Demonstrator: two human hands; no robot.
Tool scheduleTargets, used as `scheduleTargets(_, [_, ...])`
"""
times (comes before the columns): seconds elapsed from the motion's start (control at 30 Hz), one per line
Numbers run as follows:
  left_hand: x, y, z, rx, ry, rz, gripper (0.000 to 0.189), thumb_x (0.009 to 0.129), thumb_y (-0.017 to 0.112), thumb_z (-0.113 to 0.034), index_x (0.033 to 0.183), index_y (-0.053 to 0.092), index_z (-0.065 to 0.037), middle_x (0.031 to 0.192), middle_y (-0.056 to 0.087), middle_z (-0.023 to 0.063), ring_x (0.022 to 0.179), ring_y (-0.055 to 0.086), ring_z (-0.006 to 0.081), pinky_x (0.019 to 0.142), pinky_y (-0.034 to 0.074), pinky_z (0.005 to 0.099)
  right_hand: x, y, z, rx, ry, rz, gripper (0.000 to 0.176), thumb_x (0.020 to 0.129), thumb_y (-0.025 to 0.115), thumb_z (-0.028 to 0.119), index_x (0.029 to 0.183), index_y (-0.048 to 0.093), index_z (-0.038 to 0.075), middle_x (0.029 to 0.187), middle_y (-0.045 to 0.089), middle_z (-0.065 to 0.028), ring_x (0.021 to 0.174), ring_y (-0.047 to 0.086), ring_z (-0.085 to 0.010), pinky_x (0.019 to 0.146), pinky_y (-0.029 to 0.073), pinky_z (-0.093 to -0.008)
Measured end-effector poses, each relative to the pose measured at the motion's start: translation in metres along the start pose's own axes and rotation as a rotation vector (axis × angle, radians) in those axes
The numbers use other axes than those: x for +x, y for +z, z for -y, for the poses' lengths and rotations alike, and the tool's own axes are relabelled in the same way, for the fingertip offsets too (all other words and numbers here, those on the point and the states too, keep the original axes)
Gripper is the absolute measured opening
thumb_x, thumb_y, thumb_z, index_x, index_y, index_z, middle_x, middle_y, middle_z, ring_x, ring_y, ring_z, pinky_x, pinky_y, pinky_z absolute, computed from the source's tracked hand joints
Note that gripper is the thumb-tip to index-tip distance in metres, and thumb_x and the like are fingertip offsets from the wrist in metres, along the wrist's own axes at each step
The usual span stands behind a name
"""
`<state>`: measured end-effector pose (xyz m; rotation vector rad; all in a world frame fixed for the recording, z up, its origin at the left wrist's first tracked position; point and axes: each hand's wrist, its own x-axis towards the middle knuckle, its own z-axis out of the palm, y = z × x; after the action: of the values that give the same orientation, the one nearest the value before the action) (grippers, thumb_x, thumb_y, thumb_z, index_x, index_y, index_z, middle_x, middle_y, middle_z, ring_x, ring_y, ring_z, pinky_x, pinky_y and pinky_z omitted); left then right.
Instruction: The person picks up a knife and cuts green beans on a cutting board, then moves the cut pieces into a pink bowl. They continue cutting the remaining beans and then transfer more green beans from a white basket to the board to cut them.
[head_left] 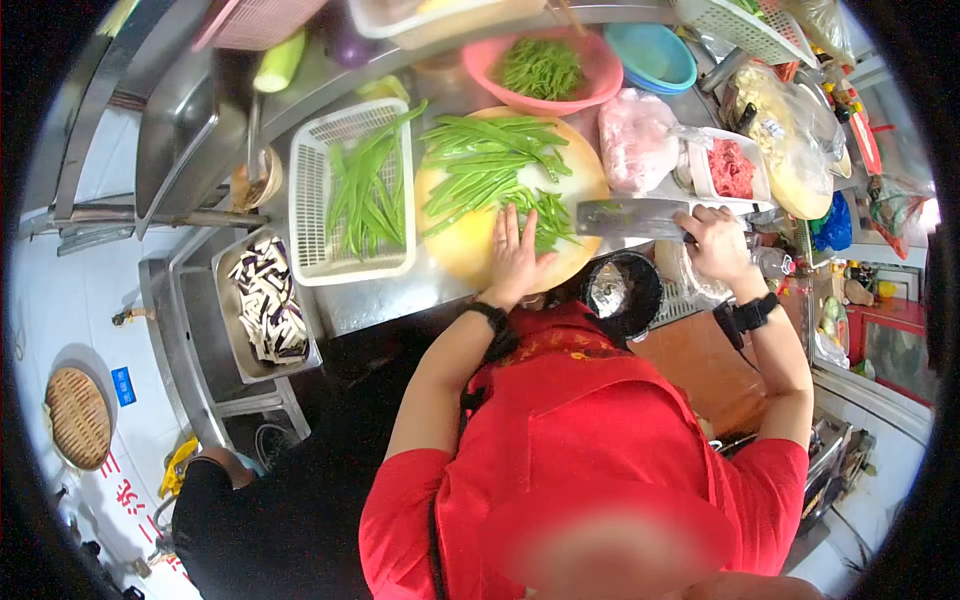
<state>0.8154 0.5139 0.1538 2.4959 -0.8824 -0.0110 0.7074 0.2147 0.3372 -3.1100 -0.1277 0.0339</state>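
Observation:
My left hand (514,264) lies with its fingers stretched over cut green beans (548,212) on a round cutting board (452,258). My right hand (718,246) is wrapped round the handle of a cleaver (632,218). The broad blade reaches left over the board's right edge, close to the cut pieces and apart from my left fingers. Long whole green beans (495,150) lie across the far half of the board. Left of the board, a white plastic basket (301,205) holds more long beans (368,195).
Behind the board stands a pink bowl (480,72) of cut greens, beside blue bowls (650,55). To the right are a bag of pink meat (636,140) and a white tray (700,172) with minced meat. A metal pan (232,325) of sliced eggplant sits lower left, near a person in black (290,510).

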Motion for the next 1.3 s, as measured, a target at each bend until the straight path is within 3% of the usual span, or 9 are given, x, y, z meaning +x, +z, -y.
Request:
scheduleTargets(0.3, [0.052,-0.003,-0.019,-0.083,0.015,-0.110,0.068,0.074,0.066,-0.048,0.128,0.046,-0.011,0.133,0.037,0.0194,0.126,0.027,0.0417,0.105,0.023,0.0491,0.007,0.036,0.008,-0.056,-0.066,-0.011,0.039,0.062,0.058,0.008,0.100,0.062,0.013,0.083,0.058,-0.0094,0.077,0.059,-0.0241,0.073,0.043,-0.0378])
scheduleTargets(0.5, [0.060,0.006,-0.008,-0.182,0.060,-0.387,0.036,0.069,0.070,-0.024,0.101,0.062,-0.008,0.109,0.052,0.0113,0.107,0.046,0.0339,0.092,0.040,0.0456,0.040,0.074,0.040,0.167,-0.021,-0.097,0.039,0.064,0.058,0.009,0.103,0.062,0.014,0.079,0.057,-0.0056,0.073,0.059,-0.0227,0.069,0.043,-0.0361])
scheduleTargets(0.7, [0.096,-0.032,-0.034,-0.275,0.169,-0.543,0.034,0.068,0.071,-0.018,0.099,0.063,-0.007,0.108,0.053,0.0111,0.103,0.048,0.0332,0.092,0.040,0.0439,0.043,0.027,0.028,0.201,0.031,-0.222,0.037,0.061,0.062,0.010,0.098,0.065,0.012,0.077,0.058,-0.0058,0.069,0.058,-0.0240,0.069,0.044,-0.0354])
scheduleTargets(0.9, [0.236,-0.073,-0.040,-0.325,0.328,-0.531,0.030,0.072,0.069,-0.023,0.096,0.064,-0.007,0.107,0.056,0.0117,0.099,0.053,0.0307,0.085,0.042,0.0417,0.108,-0.042,-0.009,0.115,0.142,-0.307,0.035,0.063,0.062,0.009,0.098,0.065,0.011,0.078,0.058,-0.0105,0.072,0.058,-0.0309,0.066,0.046,-0.0400])
scheduleTargets(0.97, [0.283,-0.058,-0.027,-0.297,0.190,-0.397,0.032,0.074,0.069,-0.029,0.096,0.065,-0.006,0.113,0.055,0.0121,0.104,0.052,0.0317,0.085,0.043,0.0408,0.131,-0.050,-0.015,0.087,0.131,-0.375,0.027,0.067,0.059,0.009,0.093,0.065,0.012,0.078,0.059,-0.0112,0.072,0.059,-0.0311,0.065,0.047,-0.0405])
scheduleTargets(1.03, [0.302,-0.061,-0.033,-0.276,0.208,-0.358,0.044,0.076,0.064,-0.042,0.104,0.063,-0.008,0.114,0.055,0.0154,0.102,0.052,0.0382,0.090,0.037,0.0502,0.150,-0.051,-0.021,-0.045,0.253,-0.154,0.021,0.068,0.054,0.010,0.087,0.064,0.012,0.080,0.061,-0.0118,0.075,0.061,-0.0304,0.066,0.047,-0.0412])
scheduleTargets(1.13, [0.296,-0.059,-0.060,-0.001,0.315,-0.349,0.059,0.082,0.055,-0.050,0.128,0.045,-0.015,0.122,0.051,0.0157,0.119,0.042,0.0382,0.099,0.023,0.0593,0.160,-0.054,-0.018,-0.058,0.237,-0.147,0.018,0.068,0.053,0.011,0.083,0.063,0.011,0.083,0.063,-0.0124,0.076,0.062,-0.0293,0.068,0.047,-0.0410])
scheduleTargets(1.23, [0.303,-0.049,-0.028,0.304,-0.002,-0.215,0.051,0.086,0.052,-0.046,0.125,0.049,-0.014,0.121,0.051,0.0168,0.117,0.042,0.0392,0.100,0.020,0.0606,0.150,-0.047,-0.020,-0.096,0.201,-0.182,0.020,0.068,0.054,0.011,0.084,0.065,0.010,0.083,0.063,-0.0130,0.074,0.063,-0.0289,0.069,0.047,-0.0412])
scheduleTargets(1.3, [0.295,-0.059,-0.007,0.308,0.016,-0.517,0.034,0.081,0.058,-0.035,0.102,0.060,-0.009,0.101,0.060,0.0176,0.101,0.050,0.0409,0.091,0.034,0.0533,0.133,-0.054,-0.019,-0.030,0.224,-0.288,0.021,0.067,0.053,0.011,0.085,0.065,0.011,0.082,0.063,-0.0134,0.073,0.063,-0.0293,0.069,0.047,-0.0413])
